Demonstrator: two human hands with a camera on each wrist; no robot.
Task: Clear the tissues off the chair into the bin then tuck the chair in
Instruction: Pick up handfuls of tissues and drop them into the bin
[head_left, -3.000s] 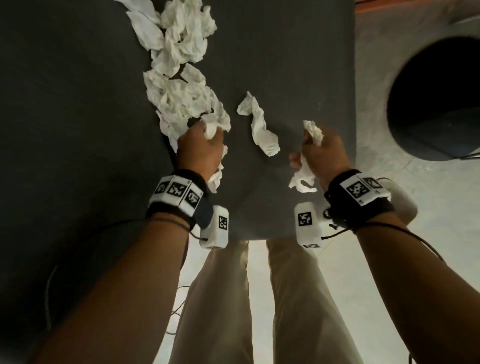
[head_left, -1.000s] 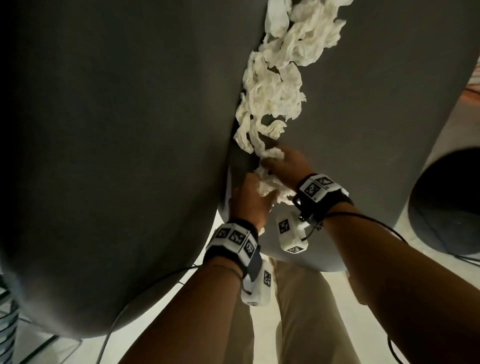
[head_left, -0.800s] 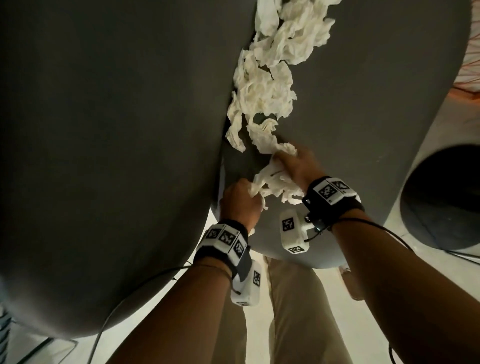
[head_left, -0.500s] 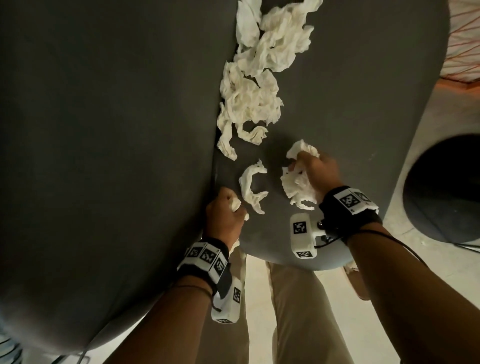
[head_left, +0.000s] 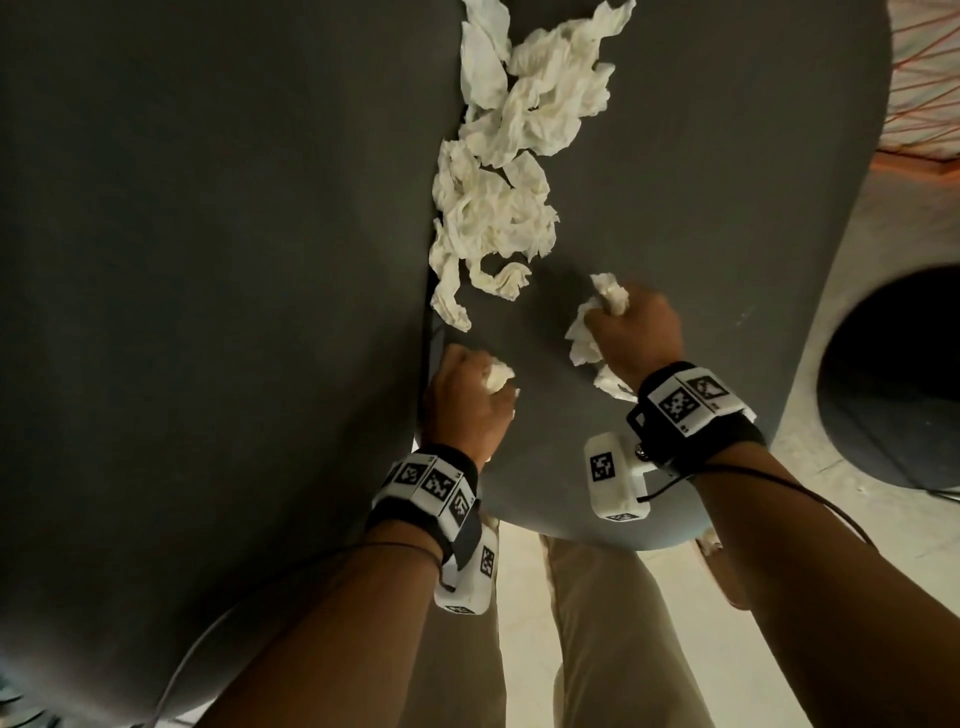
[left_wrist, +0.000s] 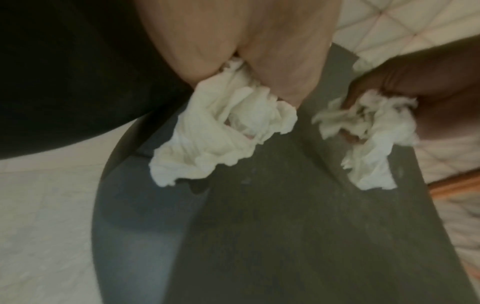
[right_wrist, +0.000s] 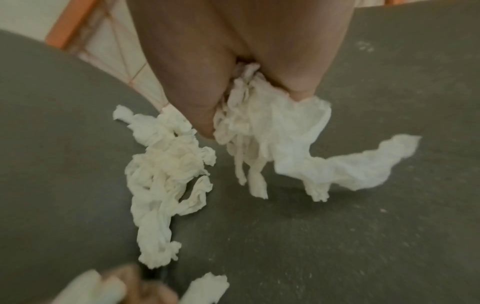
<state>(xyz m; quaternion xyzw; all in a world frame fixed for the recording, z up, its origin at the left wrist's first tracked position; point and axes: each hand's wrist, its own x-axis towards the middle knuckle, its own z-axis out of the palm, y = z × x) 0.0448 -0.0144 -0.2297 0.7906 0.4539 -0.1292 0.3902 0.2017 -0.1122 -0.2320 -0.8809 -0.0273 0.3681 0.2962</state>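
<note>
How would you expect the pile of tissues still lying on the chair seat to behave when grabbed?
The tissue pile is probably floppy and light: it lies crumpled. Strands dangle from the right hand, so grabbed pieces may trail or drop.

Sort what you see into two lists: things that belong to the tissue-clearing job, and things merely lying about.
Part of the job:
- left hand, gripping a tissue wad
- right hand, gripping a tissue bunch
- loose tissue pile
- chair
- bin

Just lying about:
- cable on the floor
- orange-edged quilted fabric
</note>
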